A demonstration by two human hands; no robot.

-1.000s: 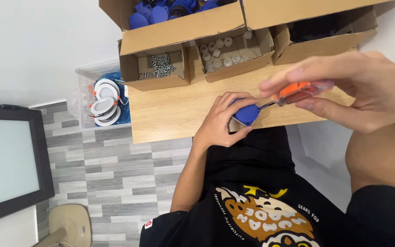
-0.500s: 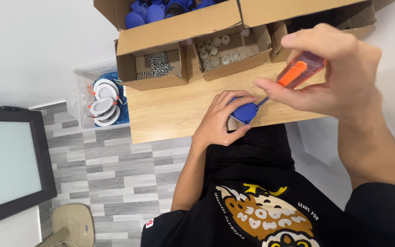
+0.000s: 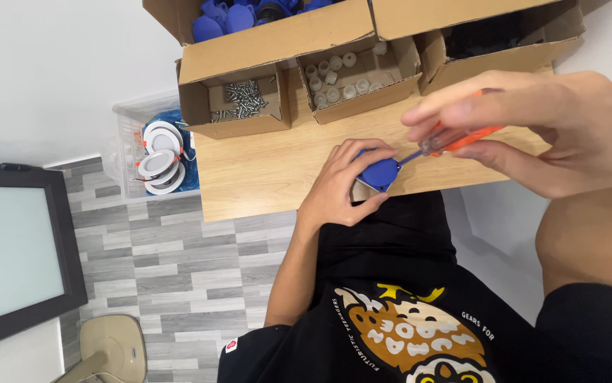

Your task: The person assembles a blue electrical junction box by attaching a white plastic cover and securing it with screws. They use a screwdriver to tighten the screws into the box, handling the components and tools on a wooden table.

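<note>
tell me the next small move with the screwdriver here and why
Probably keep turning the orange-handled screwdriver in place. Its tip already meets the blue round part, which the left hand pins to the wooden table, and the right hand grips the handle. Whether the screw is seated cannot be seen.

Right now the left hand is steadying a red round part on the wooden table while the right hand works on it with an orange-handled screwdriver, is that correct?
Not quite: the head view shows the round part is blue, not red. The left hand does steady it on the wooden table while the right hand applies the orange-handled screwdriver.
</note>
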